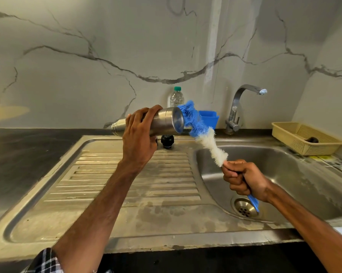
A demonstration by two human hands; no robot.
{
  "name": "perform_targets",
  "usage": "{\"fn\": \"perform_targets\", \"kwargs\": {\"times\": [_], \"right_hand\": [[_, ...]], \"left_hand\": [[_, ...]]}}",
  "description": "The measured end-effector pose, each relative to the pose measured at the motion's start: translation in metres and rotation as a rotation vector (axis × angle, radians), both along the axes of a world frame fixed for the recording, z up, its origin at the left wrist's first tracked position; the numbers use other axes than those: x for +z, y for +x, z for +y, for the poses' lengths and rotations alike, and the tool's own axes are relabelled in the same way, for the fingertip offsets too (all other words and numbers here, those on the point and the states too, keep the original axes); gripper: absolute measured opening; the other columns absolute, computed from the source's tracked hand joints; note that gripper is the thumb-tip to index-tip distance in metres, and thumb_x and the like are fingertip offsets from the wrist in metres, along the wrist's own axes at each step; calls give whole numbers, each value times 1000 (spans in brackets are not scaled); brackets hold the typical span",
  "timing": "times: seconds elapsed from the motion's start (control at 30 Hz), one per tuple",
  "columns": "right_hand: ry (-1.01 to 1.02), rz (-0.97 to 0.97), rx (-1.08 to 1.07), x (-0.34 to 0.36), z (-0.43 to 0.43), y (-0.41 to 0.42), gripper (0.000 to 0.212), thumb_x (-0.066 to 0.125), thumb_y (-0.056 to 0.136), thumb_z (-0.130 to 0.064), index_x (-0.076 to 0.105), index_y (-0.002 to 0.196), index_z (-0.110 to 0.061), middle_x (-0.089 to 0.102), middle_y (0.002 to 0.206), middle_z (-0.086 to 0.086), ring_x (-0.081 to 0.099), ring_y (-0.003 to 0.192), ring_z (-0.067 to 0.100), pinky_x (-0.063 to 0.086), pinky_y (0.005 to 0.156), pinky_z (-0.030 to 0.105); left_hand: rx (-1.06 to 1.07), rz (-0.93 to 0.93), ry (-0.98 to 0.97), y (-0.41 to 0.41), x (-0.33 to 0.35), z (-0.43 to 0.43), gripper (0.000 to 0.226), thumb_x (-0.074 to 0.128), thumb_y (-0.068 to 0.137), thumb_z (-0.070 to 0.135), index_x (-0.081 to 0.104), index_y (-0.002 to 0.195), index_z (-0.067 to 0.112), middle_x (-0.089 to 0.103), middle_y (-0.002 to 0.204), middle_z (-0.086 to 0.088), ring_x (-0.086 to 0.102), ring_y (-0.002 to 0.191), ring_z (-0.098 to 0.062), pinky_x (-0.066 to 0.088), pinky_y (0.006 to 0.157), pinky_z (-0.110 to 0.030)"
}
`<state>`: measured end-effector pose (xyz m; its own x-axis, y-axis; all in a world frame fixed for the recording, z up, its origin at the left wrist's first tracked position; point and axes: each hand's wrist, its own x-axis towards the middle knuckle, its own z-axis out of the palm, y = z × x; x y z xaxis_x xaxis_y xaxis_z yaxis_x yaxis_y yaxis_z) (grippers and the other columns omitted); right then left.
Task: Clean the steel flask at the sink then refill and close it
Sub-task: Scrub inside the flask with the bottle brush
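Observation:
My left hand [139,138] grips the steel flask [166,121] around its middle and holds it sideways above the drainboard, base to the right, neck to the left. My right hand [245,180] grips the blue handle of a bottle brush [201,131] over the basin. The brush's blue and white bristles press against the flask's base. The flask's black cap [167,141] stands on the back of the drainboard, below the flask.
The steel sink [304,174] has its drain [245,208] at the front and a ribbed drainboard [107,184] on the left. A tap [243,107] stands at the back. A plastic water bottle [176,97], a blue holder [210,117] and a beige basket [304,137] line the rear.

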<state>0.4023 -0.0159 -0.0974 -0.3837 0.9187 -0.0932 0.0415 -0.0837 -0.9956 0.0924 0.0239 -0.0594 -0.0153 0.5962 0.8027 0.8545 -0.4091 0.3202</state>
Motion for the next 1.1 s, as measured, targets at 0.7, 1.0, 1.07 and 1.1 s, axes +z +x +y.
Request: {"fn": "perform_targets", "kwargs": {"times": [0.7, 1.0, 1.07, 1.1], "right_hand": [[48, -102, 29, -4, -3, -13, 43, 45, 99, -33, 41, 59, -18, 17, 58, 3, 10, 45, 9, 7, 41, 18], [247, -260, -4, -9, 1, -19, 50, 48, 105, -30, 48, 57, -16, 28, 47, 1, 18, 39, 11, 16, 42, 19], [276, -257, -121, -7, 2, -15, 46, 45, 104, -26, 46, 60, -12, 29, 48, 2, 19, 40, 11, 17, 41, 19], [292, -239, -173, -6, 2, -14, 45, 45, 105, -25, 45, 62, -9, 28, 50, 4, 19, 40, 11, 17, 41, 19]], "left_hand": [[213, -72, -63, 1, 3, -6, 98, 86, 69, 8, 40, 153, 25, 52, 140, -16, 47, 132, -36, 39, 114, -55], [327, -53, -150, -8, 12, -7, 103, 86, 72, 20, 30, 158, 30, 53, 138, -17, 50, 127, -36, 49, 100, -58], [314, -48, -175, -9, 14, -7, 103, 85, 73, 21, 29, 158, 30, 53, 138, -17, 50, 126, -35, 49, 99, -57], [303, -42, -188, -9, 15, -7, 103, 85, 73, 21, 27, 158, 30, 54, 137, -16, 50, 126, -35, 49, 98, -56]]}}
